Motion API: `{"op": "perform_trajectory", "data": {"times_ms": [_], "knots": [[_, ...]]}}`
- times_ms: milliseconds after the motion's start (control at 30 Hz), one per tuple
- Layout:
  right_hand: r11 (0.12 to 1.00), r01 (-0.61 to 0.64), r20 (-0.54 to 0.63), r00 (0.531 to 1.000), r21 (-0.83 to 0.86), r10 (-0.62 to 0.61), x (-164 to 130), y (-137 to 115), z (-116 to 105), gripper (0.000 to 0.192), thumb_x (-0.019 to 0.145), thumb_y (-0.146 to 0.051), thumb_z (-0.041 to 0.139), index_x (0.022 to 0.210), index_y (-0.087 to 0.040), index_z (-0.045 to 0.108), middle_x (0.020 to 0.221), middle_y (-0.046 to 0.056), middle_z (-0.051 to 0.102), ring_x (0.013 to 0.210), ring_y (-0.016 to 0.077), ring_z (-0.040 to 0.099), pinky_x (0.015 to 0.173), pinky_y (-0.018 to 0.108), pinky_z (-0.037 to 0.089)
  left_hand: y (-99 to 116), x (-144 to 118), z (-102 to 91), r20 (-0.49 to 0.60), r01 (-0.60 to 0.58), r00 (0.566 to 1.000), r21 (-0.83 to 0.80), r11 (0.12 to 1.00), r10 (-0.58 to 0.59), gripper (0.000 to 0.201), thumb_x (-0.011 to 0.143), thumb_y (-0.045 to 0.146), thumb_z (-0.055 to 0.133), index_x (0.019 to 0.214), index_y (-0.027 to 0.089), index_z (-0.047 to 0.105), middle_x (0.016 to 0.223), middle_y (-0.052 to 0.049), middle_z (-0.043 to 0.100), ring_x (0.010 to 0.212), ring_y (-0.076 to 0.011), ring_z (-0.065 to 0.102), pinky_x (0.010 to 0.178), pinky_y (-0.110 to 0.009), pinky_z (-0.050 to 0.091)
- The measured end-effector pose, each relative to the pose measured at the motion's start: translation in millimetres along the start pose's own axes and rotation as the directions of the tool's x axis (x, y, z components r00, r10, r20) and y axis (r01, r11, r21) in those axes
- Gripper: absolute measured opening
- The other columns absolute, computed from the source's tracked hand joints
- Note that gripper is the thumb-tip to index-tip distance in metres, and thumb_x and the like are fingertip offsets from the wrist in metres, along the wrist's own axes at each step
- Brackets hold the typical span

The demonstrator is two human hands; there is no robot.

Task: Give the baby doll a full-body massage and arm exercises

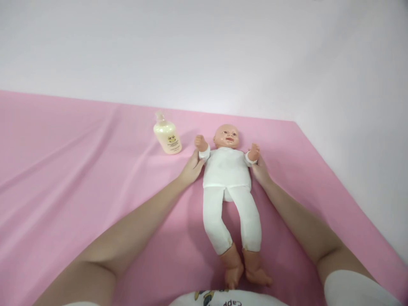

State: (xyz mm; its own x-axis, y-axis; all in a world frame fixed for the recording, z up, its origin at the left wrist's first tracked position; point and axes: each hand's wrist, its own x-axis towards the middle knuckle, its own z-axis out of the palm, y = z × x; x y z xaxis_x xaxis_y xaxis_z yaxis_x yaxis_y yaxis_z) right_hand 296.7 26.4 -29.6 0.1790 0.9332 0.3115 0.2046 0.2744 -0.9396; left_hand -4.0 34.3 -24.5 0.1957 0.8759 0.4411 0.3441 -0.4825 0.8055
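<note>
A baby doll (227,170) in white clothes lies on its back on the pink sheet (79,170), head away from me, feet towards me. My left hand (192,168) presses against the doll's side under its raised arm. My right hand (259,170) rests at the other side, under the doll's other arm. Both hands touch the doll's upper body; fingers partly hidden behind it.
A cream pump bottle (167,136) stands on the sheet to the left of the doll's head. A white wall (204,51) runs behind and along the right edge of the pink sheet.
</note>
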Motion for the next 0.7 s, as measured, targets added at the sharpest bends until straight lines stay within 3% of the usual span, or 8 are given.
{"op": "perform_trajectory", "data": {"times_ms": [133, 233, 333, 433, 600, 700], "knots": [[0.982, -0.124, -0.137, 0.980, 0.142, 0.143, 1.5, 2.3, -0.7, 0.043, 0.069, -0.033, 0.066, 0.110, -0.022, 0.062, 0.118, 0.009, 0.070, 0.118, 0.0301, 0.063, 0.113, 0.055, 0.043, -11.7, 1.5, 2.4, -0.236, 0.063, 0.967, -0.149, 0.987, -0.097, 0.030, 0.094, 0.036, 0.056, 0.118, 0.024, 0.045, 0.118, -0.009, 0.063, 0.118, -0.0243, 0.061, 0.111, -0.046, 0.048], [0.938, -0.175, -0.176, 0.956, 0.298, 0.234, 0.8, -0.1, -0.2, 0.040, 0.072, -0.035, 0.067, 0.109, -0.023, 0.058, 0.112, 0.005, 0.069, 0.113, 0.0272, 0.065, 0.107, 0.051, 0.050, -18.0, 3.3, 2.9, -0.343, 0.085, 0.921, -0.283, 0.955, -0.184, 0.028, 0.090, 0.032, 0.059, 0.113, 0.027, 0.042, 0.123, -0.007, 0.060, 0.124, -0.0215, 0.058, 0.115, -0.043, 0.045], [0.878, -0.205, -0.217, 0.922, 0.432, 0.322, -0.7, -5.5, 1.7, 0.046, 0.073, -0.037, 0.067, 0.116, -0.024, 0.053, 0.112, 0.004, 0.067, 0.111, 0.0254, 0.065, 0.098, 0.047, 0.056, -19.6, 5.9, 2.5, -0.352, 0.157, 0.881, -0.410, 0.898, -0.315, 0.029, 0.090, 0.030, 0.057, 0.115, 0.029, 0.040, 0.132, -0.007, 0.056, 0.130, -0.0199, 0.055, 0.117, -0.044, 0.043], [0.855, -0.174, -0.259, 0.907, 0.489, 0.333, -2.3, -10.2, 2.9, 0.058, 0.075, -0.037, 0.065, 0.128, -0.027, 0.044, 0.124, 0.005, 0.063, 0.115, 0.0241, 0.064, 0.095, 0.045, 0.059, -19.3, 7.4, 1.8, -0.339, 0.215, 0.850, -0.473, 0.854, -0.402, 0.028, 0.090, 0.029, 0.056, 0.114, 0.029, 0.041, 0.134, -0.007, 0.055, 0.131, -0.0205, 0.056, 0.115, -0.045, 0.045], [0.868, -0.141, -0.303, 0.901, 0.476, 0.312, -4.0, -11.1, 0.8, 0.066, 0.081, -0.042, 0.062, 0.139, -0.027, 0.035, 0.141, 0.008, 0.054, 0.127, 0.0228, 0.060, 0.104, 0.044, 0.055, -19.6, 6.7, 1.8, -0.334, 0.196, 0.860, -0.482, 0.854, -0.386, 0.031, 0.089, 0.033, 0.061, 0.113, 0.028, 0.042, 0.128, -0.007, 0.058, 0.126, -0.0215, 0.058, 0.113, -0.044, 0.047], [0.907, -0.110, -0.300, 0.922, 0.406, 0.245, -3.8, -9.9, -2.2, 0.069, 0.085, -0.046, 0.058, 0.146, -0.028, 0.030, 0.149, 0.009, 0.048, 0.137, 0.0230, 0.054, 0.112, 0.044, 0.050, -19.3, 6.7, 1.9, -0.349, 0.186, 0.858, -0.473, 0.861, -0.377, 0.036, 0.088, 0.035, 0.063, 0.116, 0.028, 0.042, 0.130, -0.008, 0.058, 0.126, -0.0214, 0.058, 0.113, -0.043, 0.047]]}}
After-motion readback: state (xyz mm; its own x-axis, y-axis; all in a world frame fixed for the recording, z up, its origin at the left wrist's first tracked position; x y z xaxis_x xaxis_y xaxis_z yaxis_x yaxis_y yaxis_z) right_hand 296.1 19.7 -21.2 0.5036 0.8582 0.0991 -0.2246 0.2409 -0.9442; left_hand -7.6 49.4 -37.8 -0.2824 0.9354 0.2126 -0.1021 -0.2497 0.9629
